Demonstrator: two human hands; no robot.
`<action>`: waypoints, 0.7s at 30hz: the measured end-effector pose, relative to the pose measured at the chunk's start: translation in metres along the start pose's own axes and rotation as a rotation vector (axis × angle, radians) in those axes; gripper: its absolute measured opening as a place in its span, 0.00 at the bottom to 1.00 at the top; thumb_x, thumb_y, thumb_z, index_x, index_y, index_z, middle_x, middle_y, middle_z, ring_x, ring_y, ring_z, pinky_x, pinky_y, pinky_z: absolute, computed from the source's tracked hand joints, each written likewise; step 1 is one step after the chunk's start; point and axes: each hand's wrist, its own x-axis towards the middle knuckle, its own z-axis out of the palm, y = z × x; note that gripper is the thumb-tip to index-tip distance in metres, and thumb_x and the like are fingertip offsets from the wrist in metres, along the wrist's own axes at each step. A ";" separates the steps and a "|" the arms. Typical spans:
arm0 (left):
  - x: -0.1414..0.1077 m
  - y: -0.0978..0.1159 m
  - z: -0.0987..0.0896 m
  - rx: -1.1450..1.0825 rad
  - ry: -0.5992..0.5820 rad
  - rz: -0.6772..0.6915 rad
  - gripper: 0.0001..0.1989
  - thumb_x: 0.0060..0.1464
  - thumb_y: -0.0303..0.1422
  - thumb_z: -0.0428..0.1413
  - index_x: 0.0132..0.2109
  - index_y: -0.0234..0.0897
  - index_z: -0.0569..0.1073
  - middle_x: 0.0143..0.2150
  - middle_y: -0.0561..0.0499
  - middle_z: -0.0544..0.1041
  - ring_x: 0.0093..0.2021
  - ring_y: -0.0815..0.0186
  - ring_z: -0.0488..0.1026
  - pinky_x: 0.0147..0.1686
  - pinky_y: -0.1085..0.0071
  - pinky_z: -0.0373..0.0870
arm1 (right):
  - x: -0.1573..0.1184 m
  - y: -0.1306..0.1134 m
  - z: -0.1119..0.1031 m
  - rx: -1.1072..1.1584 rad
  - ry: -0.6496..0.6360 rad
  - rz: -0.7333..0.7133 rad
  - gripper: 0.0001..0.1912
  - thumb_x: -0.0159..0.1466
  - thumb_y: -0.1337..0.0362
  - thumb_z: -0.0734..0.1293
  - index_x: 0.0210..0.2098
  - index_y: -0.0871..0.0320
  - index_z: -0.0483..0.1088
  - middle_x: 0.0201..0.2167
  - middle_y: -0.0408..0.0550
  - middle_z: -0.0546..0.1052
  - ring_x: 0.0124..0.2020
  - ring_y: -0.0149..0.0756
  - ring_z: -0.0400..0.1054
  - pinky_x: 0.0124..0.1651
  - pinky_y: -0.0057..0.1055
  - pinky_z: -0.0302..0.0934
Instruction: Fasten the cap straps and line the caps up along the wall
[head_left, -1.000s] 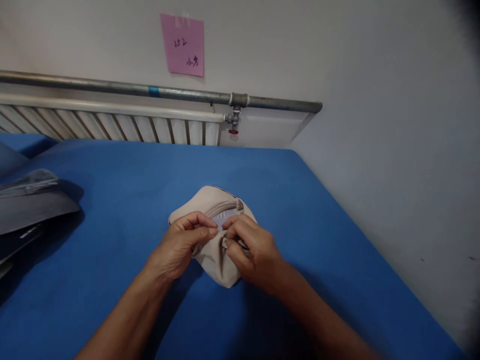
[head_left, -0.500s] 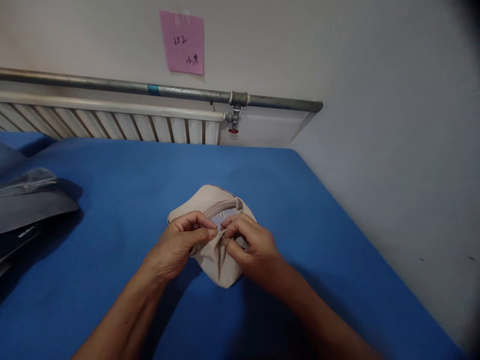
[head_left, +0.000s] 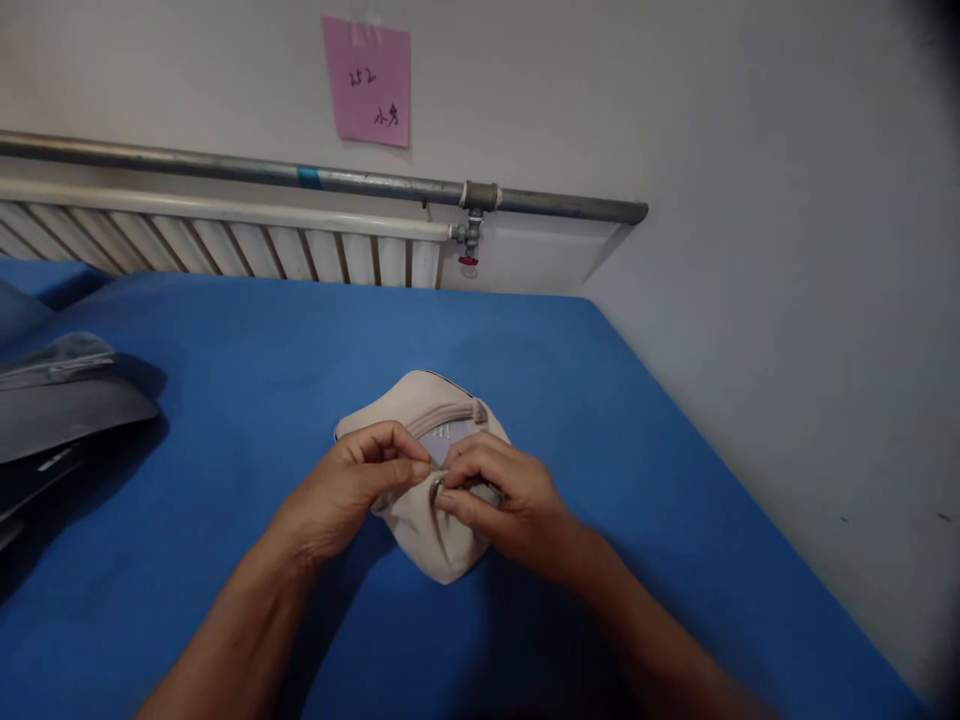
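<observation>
A beige cap [head_left: 442, 540] rests on the blue surface, its inner band and a pale lining with small lettering showing between my hands. My left hand [head_left: 349, 485] pinches the cap's edge between thumb and forefinger on the left side. Opposite it, my right hand [head_left: 510, 495] is closed on the cap's fabric and strap, thumb and fingers pressed together. A small metallic piece shows at the right fingertips, too small to make out. The fingertips of both hands nearly meet at the middle of the cap.
Dark and grey caps [head_left: 75, 405] lie at the left on the blue surface [head_left: 300, 340]. Behind it stand a white radiator [head_left: 315, 255], a metal pipe [head_left: 390, 187] and a red-handled valve [head_left: 469, 261]. A pink note [head_left: 367, 85] hangs on the wall.
The right thumb and fingertips have shifted slightly left and down with the cap's fabric. The fabric folds have changed, and the cap's lower tip has moved slightly down. My left hand has barely moved.
</observation>
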 end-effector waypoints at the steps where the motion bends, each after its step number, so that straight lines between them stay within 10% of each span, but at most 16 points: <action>1: 0.000 0.001 0.000 -0.016 0.009 -0.004 0.08 0.40 0.30 0.66 0.27 0.34 0.74 0.23 0.56 0.72 0.23 0.75 0.65 0.24 0.79 0.61 | 0.000 -0.001 -0.001 0.006 -0.016 -0.018 0.05 0.59 0.70 0.69 0.33 0.56 0.70 0.33 0.44 0.74 0.37 0.33 0.70 0.41 0.31 0.65; 13: 0.003 0.000 -0.004 -0.105 0.007 -0.046 0.12 0.37 0.32 0.69 0.27 0.34 0.73 0.23 0.56 0.72 0.23 0.75 0.67 0.24 0.79 0.63 | -0.001 -0.002 -0.004 -0.198 -0.054 -0.153 0.07 0.65 0.70 0.64 0.40 0.58 0.73 0.41 0.50 0.74 0.42 0.33 0.71 0.46 0.30 0.68; 21: 0.000 0.001 -0.017 -0.040 -0.148 -0.080 0.10 0.45 0.32 0.64 0.37 0.34 0.78 0.30 0.51 0.77 0.30 0.72 0.70 0.30 0.78 0.64 | 0.000 -0.002 -0.007 0.059 -0.050 0.045 0.05 0.60 0.72 0.68 0.35 0.56 0.72 0.34 0.44 0.75 0.37 0.32 0.69 0.43 0.31 0.64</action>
